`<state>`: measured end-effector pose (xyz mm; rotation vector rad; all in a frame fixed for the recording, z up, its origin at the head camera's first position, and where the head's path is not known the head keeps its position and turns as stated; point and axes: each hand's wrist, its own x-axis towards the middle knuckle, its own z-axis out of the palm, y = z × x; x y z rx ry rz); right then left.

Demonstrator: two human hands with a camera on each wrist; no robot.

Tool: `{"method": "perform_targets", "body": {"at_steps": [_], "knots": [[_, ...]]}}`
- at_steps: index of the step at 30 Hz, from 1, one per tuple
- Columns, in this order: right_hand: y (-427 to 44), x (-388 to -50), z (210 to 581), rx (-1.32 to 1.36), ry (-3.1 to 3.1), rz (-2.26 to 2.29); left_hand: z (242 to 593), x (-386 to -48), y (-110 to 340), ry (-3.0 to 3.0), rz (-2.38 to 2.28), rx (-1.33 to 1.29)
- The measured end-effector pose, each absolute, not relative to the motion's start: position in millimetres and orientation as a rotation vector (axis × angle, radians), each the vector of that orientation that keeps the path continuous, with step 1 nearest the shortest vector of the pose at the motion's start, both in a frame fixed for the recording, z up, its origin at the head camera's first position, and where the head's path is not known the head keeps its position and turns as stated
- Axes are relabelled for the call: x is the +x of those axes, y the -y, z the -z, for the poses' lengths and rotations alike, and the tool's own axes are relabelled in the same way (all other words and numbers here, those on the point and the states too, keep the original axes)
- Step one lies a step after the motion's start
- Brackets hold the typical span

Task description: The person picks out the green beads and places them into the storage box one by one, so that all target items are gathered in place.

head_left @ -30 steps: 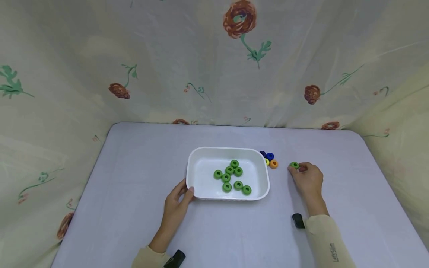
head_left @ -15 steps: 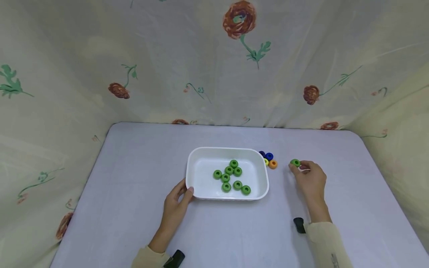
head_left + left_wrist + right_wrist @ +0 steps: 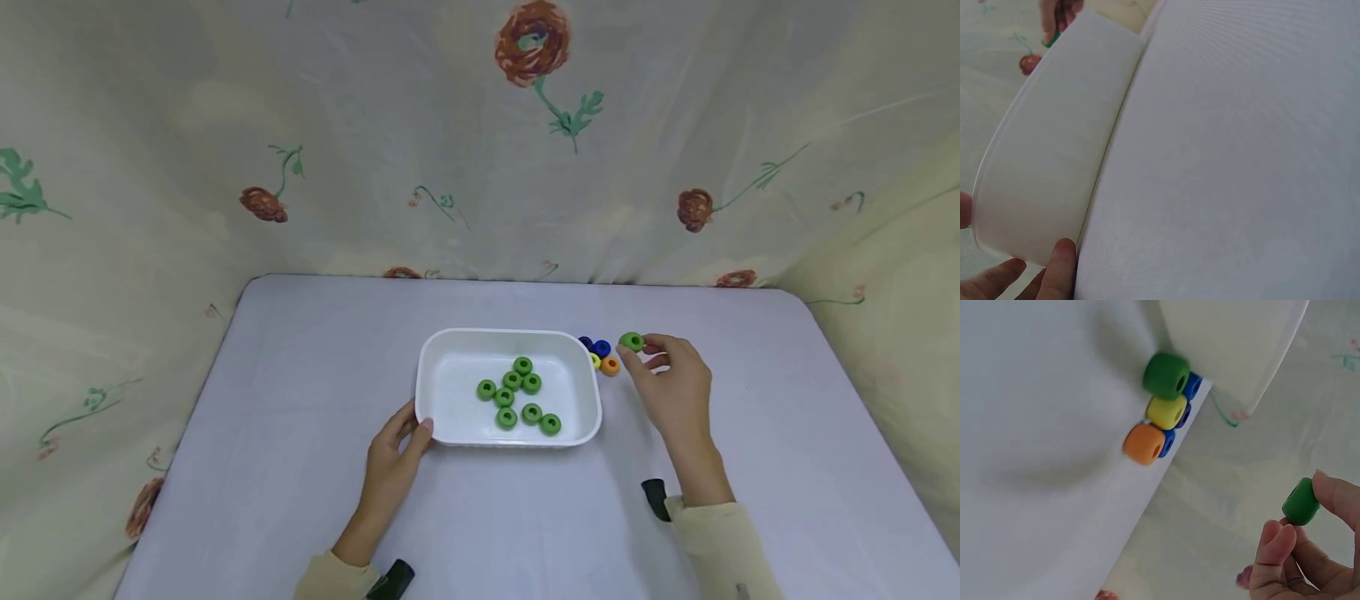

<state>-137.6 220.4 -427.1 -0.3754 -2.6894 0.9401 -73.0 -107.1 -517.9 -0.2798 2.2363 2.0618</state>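
Observation:
In the head view, my left hand [image 3: 393, 462] holds the near left corner of a white rectangular tray [image 3: 453, 367], thumb at the rim and fingers against the outer wall. Several green beads [image 3: 506, 417] with holes lie inside it. My right hand [image 3: 677, 392] pinches one green bead [image 3: 632, 342] between thumb and fingertips, raised above the table right of the tray. The right wrist view shows that held bead [image 3: 1300, 502] clearly. Close below are an orange bead [image 3: 611, 367], a blue bead [image 3: 602, 348] and a partly hidden yellow bead [image 3: 595, 361].
In the right wrist view, another green bead [image 3: 1166, 376] sits by the tray wall, next to the yellow, orange and blue ones. White cloth covers the table [image 3: 330, 358]. A flowered curtain [image 3: 360, 167] hangs behind and at both sides.
My right hand has lifted the green bead and carried it left, toward the coloured beads beside the tray. The left hand and the tray stay where they were.

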Motion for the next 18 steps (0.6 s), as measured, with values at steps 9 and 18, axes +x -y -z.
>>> {"method": "perform_targets", "body": {"at_steps": [9,18], "knots": [[-186,-136,436,-0.083,2.739,-0.958,518,-73,108,-2.245,-2.048,-0.284],[-163,-133,453,-0.007,2.863,-0.940,519,-72,107,-2.255,-2.054,-0.278]]}}
